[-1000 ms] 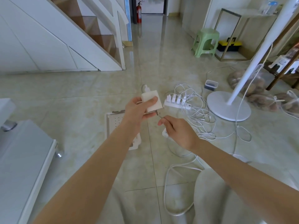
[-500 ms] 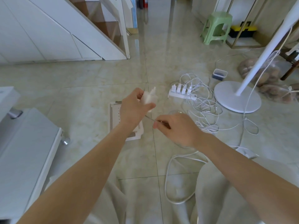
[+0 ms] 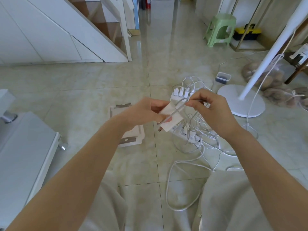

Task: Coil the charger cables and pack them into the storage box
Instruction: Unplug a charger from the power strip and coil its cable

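The fingers of the right hand are curled in, and a thin grey cable is pinched between thumb and forefinger. The cable is bent into a narrow loop, which is laid slantwise across a white charger brick. The brick is gripped by the fingers of the left hand, and a fingertip is pressed over the cable strands on its face. Both hands are held close together in mid-air above the floor, with the brick between them. From the right hand a further length of the cable is let hang toward the floor.

Directly below the hands a white power strip is seen on the tiles, and a second one with several white plugs lies just beyond the hands. A tangle of white cables is spread around both, and one long loop is trailed back between the person's knees. A white perforated case lies on the floor under the left forearm, partly hidden by it. A small clear container stands farther off, near the round white base of a fan stand. Whether either one is the storage box cannot be told.

Behind these a green stool, a yellow and black toolbox and a white staircase are visible.
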`<state>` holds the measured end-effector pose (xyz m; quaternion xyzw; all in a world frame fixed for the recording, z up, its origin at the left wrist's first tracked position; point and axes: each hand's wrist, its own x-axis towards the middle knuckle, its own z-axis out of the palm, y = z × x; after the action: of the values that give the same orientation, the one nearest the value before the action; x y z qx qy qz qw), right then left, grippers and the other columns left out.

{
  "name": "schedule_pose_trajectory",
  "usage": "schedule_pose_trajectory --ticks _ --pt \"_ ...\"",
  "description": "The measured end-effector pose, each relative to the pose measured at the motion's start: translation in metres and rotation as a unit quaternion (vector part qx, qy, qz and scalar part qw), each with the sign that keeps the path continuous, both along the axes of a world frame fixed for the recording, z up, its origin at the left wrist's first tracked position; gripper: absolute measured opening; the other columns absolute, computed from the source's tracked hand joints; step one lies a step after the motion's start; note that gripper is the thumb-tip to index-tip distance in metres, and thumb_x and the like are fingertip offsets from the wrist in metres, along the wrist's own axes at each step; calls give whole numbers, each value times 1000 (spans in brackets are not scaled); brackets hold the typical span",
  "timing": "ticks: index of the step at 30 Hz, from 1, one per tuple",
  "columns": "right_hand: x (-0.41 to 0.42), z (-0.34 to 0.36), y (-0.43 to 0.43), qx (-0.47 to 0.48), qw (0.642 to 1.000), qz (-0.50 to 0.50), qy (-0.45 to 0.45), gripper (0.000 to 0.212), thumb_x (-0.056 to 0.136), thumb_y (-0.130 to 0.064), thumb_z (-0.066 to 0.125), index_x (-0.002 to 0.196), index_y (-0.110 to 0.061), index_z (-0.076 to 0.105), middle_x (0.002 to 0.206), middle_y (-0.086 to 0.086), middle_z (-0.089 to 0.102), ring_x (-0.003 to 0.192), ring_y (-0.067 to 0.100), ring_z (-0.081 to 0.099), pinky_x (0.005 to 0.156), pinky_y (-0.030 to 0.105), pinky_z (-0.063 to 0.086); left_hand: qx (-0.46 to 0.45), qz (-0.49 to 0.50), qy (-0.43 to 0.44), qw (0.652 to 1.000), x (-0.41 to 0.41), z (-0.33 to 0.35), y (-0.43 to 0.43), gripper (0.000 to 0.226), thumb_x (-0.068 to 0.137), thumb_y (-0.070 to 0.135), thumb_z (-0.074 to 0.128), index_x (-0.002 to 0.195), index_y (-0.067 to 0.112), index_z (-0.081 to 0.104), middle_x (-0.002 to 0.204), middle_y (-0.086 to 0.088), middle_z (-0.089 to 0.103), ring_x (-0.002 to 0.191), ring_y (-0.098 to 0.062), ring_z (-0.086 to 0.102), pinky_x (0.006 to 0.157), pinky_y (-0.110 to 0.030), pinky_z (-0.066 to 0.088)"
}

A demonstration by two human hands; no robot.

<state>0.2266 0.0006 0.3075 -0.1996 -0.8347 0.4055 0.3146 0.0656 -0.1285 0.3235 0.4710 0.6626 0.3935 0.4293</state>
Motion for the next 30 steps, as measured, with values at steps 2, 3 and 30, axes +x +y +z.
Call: schedule_pose_trajectory --ticks 2,3,30 --pt "-2 -3 3 -4 1000 -7 12 13 85 -7 63 75 -11 57 67 -15 56 66 -4 48 66 7 36 -13 -12 -26 1000 -1 3 -2 39 86 4 64 122 20 62 80 19 70 71 9 63 60 -5 44" --pt "-4 -5 4 -8 1000 -13 11 14 87 -7 60 75 -12 55 68 -16 56 67 -5 48 67 7 36 -16 -16 -39 999 -3 4 -4 38 87 4 62 122 18 62 80 19 70 72 8 64 61 -6 44" --pt "-40 -56 -43 -38 968 98 -226 30 100 -29 36 104 -16 63 58 -13 58 59 30 51 61 33 46 76 412 -342 841 -18 -24 12 33 86 20 68 116 8 61 99 -4 66 90 -16 62 83 -23 53"
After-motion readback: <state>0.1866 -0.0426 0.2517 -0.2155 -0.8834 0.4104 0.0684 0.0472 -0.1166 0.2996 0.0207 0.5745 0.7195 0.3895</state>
